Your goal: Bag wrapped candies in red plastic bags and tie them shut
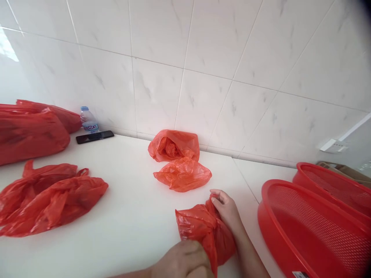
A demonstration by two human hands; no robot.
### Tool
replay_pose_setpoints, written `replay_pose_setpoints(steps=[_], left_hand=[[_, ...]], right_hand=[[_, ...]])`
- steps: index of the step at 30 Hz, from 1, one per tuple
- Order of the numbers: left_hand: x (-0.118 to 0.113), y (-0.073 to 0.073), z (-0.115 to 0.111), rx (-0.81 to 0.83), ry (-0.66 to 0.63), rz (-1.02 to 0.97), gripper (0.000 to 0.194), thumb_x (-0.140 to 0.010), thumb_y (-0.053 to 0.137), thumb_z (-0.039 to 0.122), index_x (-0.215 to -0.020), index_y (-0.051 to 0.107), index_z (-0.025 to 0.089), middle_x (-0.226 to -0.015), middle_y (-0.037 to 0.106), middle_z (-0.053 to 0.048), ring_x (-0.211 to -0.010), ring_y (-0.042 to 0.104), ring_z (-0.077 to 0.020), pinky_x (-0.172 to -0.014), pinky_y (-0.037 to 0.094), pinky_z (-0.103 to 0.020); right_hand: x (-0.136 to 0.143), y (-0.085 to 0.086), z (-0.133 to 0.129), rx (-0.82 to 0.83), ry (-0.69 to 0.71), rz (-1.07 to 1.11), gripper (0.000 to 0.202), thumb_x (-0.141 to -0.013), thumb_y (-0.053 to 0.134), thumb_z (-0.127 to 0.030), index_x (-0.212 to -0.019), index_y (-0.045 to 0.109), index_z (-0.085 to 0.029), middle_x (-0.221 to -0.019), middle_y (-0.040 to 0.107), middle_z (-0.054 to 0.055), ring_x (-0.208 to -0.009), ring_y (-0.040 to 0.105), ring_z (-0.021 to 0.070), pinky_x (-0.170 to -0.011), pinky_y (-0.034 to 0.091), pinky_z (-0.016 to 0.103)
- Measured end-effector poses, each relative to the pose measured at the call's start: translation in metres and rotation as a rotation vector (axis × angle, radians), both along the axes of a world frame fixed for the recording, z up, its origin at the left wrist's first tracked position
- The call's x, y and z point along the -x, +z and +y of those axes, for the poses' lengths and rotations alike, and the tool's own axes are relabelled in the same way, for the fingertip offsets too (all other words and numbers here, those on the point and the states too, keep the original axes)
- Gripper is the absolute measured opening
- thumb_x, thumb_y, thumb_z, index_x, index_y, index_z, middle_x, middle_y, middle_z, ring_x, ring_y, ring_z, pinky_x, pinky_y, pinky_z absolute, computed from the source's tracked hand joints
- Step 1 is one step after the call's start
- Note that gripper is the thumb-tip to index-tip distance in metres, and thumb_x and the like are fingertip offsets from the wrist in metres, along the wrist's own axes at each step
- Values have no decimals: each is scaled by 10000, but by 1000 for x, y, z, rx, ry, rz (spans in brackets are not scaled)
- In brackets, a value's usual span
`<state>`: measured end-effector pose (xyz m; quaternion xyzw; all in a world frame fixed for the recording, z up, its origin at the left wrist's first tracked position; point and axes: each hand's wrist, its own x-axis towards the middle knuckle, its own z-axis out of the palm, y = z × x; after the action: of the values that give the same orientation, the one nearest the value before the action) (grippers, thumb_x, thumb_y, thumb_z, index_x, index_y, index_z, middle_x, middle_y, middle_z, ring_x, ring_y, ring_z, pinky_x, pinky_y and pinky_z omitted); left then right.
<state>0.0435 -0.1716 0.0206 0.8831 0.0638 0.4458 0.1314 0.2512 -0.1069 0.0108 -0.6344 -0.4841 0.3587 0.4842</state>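
A red plastic bag (197, 220), gathered and twisted at its middle, lies on the white table near its front, between my two hands. My right hand (224, 208) pinches a twisted end of the bag at its far side, thumb and fingers together. Closed around the near side of the same bag is my left hand (182, 260), partly cut off by the lower edge of the view. What the bag contains is hidden. Just beyond it lies a crumpled thin red bag (185, 174), and behind that an opened red bag (185, 141) rests near the wall.
Two red plastic baskets (269, 216) stand at the right. Knotted red bags (58, 193) lie at the left, with larger full red bags (31, 133) behind. A black phone (95, 137) and a water bottle (88, 120) are near the tiled wall (162, 88).
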Motion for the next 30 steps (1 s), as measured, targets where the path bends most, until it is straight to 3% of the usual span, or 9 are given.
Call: replay_pose_setpoints(steps=[2,5,8,11,14,17,23,27,30], left_hand=[[2,1,6,-12,158,43,204,-939,415,294,-1084,493,173,-1065,632,-136,-978,566,-229,-851,439,-368],[3,2,15,-7,361,273,569,-836,572,403,-1322,376,180,-1339,463,-218,-1216,438,-357,-934,395,-486],[4,8,22,21,329,441,433,-867,529,374,-1261,457,209,-1048,646,-111,-941,612,-244,-767,474,-333],[18,23,24,-21,308,490,250,-911,459,351,-1105,555,227,-766,644,-12,-672,602,-162,-636,448,-272],[48,44,22,82,405,410,270,-848,539,323,-1098,560,224,-796,644,-19,-664,589,-159,-614,437,-262],[90,60,25,165,595,245,264,-844,540,250,-1103,575,216,-813,644,-37,-693,592,-153,-624,447,-242],[177,87,52,44,1223,40,341,-812,481,158,-1132,593,198,-1005,636,-74,-900,597,-222,-764,463,-295],[219,99,68,164,1584,250,517,-793,366,100,-1289,478,193,-1235,553,-93,-1123,501,-295,-873,413,-355],[242,94,74,417,1596,515,487,-824,431,267,-1304,468,188,-1254,547,-126,-1113,503,-347,-861,412,-436]], right_hand=[[4,0,-2,32,130,86,506,-747,583,-419,-1189,531,-178,-720,678,9,-635,625,189,-607,484,304],[12,1,-6,34,277,131,563,-803,518,-516,-1253,460,-182,-724,661,9,-612,607,177,-589,480,296],[15,0,-7,-51,122,-68,545,-795,504,-562,-1188,511,-184,-935,655,70,-798,623,212,-702,497,323],[14,-8,-4,-98,-35,-293,532,-795,505,-561,-1216,502,-235,-1178,555,87,-963,584,239,-775,498,351],[14,-19,2,-150,-26,-454,571,-805,494,-547,-1301,420,-275,-1326,439,79,-1105,522,262,-848,495,394],[19,-29,5,-187,6,-603,603,-805,476,-544,-1318,394,-239,-1388,371,92,-1228,434,288,-910,479,427],[35,-33,3,-306,43,-801,543,-863,419,-458,-1347,348,-222,-1419,338,105,-1282,386,282,-970,448,442],[40,-36,2,-379,55,-915,538,-876,411,-413,-1367,322,-213,-1432,316,124,-1280,391,290,-963,455,448],[42,-38,3,-410,37,-944,540,-874,421,-389,-1375,307,-225,-1444,309,114,-1275,402,279,-961,463,438]])
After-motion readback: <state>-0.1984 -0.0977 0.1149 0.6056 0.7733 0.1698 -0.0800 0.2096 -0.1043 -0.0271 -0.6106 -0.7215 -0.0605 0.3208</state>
